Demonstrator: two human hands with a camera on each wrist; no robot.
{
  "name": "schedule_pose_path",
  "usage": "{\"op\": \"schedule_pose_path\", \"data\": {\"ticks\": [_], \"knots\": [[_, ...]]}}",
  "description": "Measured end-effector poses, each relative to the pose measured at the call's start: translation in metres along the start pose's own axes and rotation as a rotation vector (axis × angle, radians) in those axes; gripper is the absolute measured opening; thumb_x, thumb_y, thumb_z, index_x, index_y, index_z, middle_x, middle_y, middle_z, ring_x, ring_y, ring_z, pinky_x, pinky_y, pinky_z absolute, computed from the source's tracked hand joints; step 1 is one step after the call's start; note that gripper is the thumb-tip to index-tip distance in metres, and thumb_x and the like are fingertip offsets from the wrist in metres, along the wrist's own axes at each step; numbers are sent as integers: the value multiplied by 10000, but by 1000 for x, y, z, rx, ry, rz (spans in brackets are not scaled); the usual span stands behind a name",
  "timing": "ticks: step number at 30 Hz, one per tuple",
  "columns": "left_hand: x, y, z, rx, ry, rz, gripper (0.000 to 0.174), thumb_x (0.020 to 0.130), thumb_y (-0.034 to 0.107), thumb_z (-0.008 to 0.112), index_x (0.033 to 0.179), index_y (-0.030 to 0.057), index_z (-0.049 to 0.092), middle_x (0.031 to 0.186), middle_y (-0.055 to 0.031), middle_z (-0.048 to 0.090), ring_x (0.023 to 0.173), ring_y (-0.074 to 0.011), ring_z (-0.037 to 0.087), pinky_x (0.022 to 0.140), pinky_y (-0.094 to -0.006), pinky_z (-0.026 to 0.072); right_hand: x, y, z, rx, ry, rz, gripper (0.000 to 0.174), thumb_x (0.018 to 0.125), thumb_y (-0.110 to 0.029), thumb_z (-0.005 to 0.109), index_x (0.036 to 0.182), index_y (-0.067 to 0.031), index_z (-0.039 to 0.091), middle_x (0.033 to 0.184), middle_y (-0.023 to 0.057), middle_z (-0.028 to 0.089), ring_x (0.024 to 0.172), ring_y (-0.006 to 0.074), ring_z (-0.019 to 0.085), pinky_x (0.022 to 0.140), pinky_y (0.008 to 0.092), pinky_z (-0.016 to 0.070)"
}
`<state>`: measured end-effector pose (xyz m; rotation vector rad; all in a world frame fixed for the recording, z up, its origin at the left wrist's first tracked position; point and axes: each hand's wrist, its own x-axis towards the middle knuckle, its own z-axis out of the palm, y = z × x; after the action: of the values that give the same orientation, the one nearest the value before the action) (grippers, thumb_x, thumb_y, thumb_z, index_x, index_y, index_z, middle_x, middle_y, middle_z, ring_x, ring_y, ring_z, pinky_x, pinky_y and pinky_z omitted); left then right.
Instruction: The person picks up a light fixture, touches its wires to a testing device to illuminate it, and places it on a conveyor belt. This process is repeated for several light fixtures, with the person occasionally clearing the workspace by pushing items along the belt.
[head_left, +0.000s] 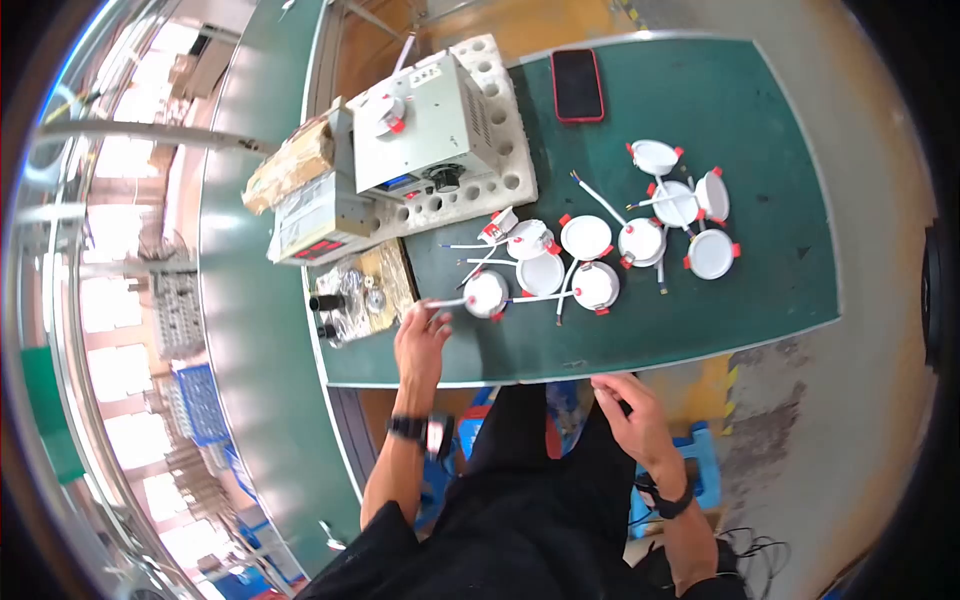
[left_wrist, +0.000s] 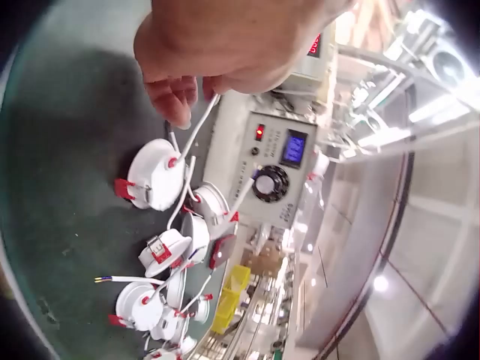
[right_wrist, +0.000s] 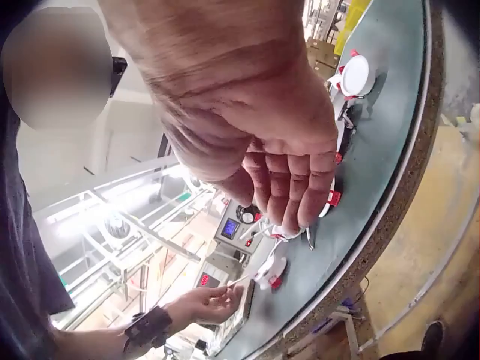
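Note:
My left hand (head_left: 421,345) pinches the white cable (head_left: 447,303) of a round white downlight (head_left: 487,292) with red-tipped clips. In the left wrist view this downlight (left_wrist: 157,176) lies back side up on the green table, its cable rising to my fingertips. My right hand (head_left: 634,415) hovers at the table's front edge, empty, and its fingers curl loosely in the right wrist view. Nearest to it on the table is another downlight (head_left: 596,287), back side up. A face-up downlight (head_left: 540,272) sits just behind the one whose cable I hold.
Several more downlights (head_left: 712,254) cluster on the right half. At the back left, a grey box with a dial (head_left: 430,130) stands on a foam block (head_left: 512,150), beside a meter with red digits (head_left: 322,225). A phone (head_left: 577,85) lies at the far edge.

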<state>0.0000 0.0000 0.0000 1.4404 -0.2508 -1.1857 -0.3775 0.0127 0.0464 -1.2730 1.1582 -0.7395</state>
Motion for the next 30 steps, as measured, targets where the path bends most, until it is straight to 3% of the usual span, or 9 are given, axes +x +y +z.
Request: {"op": "schedule_pose_path", "data": {"ticks": [2, 3, 6, 10, 14, 19, 21, 27, 30], "knots": [[-48, 74, 16, 272, -2, 209, 296, 1055, 232, 569, 1178, -33, 617, 1079, -110, 679, 921, -209, 683, 757, -311, 540, -8, -27, 19, 120, 28, 10, 229, 915, -52, 696, 1143, -32, 693, 1042, 156, 715, 916, 306, 694, 842, 367, 558], [-48, 8, 22, 366, -20, 173, 287, 1056, 224, 568, 1158, -39, 625, 1043, -117, 690, 896, -202, 688, 749, -307, 541, -22, 7, -1, 33, 19, 51, 253, 913, -78, 702, 1158, -22, 688, 1065, 153, 713, 947, 316, 686, 871, 385, 546], [-65, 48, 28, 709, -105, 256, 199, 1048, 142, 560, 1110, -39, 614, 936, -155, 710, 813, -197, 693, 708, -318, 562, 15, 5, 58, -11, -7, -266, 365, 868, -104, 747, 1205, 10, 663, 1137, 147, 698, 1041, 346, 662, 925, 418, 531], [-72, 13, 22, 490, -592, 45, 205, 987, -22, 601, 1179, -56, 539, 963, -231, 720, 885, -251, 727, 756, -340, 616, 35, 35, 135, -224, 15, -405, 500, 844, -127, 784, 1284, 40, 615, 1189, 147, 672, 1091, 329, 640, 941, 437, 528], [-48, -30, 7, 613, -957, 53, 184, 972, -5, 644, 1151, -40, 624, 973, -130, 727, 856, -178, 710, 730, -290, 573, 9, 82, 164, -261, 54, -399, 400, 870, -131, 759, 1224, 24, 656, 967, 105, 722, 907, 262, 689, 869, 408, 534], [-57, -67, -22, 988, -1299, 714, 276, 924, 105, 711, 1178, 5, 666, 1017, -173, 722, 860, -335, 699, 750, -407, 545, -110, 98, 159, -403, 146, 208, 178, 976, -193, 650, 1107, -96, 720, 702, 81, 685, 634, 263, 669, 599, 376, 504], [-72, -65, -48, 1028, -1410, 678, 284, 923, 141, 715, 1179, 26, 680, 984, -180, 723, 867, -370, 680, 759, -411, 547, -190, 97, 159, -446, 171, 553, 189, 1006, -229, 601, 1068, -90, 712, 701, 102, 675, 660, 258, 681, 614, 365, 512], [-95, -55, -94, 1093, -1505, 301, 319, 925, 72, 681, 1227, -28, 663, 971, -136, 756, 855, -201, 721, 793, -313, 559, -367, 10, 179, -519, 625, 773, 245, 1030, -255, 584, 1123, -66, 709, 725, 75, 678, 642, 148, 640, 588, 304, 499], [-105, -51, -96, 982, -1547, 431, 375, 907, 99, 719, 1268, 17, 665, 1043, -151, 754, 869, -249, 744, 773, -331, 585, -355, -38, 187, -623, 768, 376, 234, 1002, -160, 617, 1194, -58, 703, 752, 66, 688, 646, 157, 647, 578, 314, 495]]}}
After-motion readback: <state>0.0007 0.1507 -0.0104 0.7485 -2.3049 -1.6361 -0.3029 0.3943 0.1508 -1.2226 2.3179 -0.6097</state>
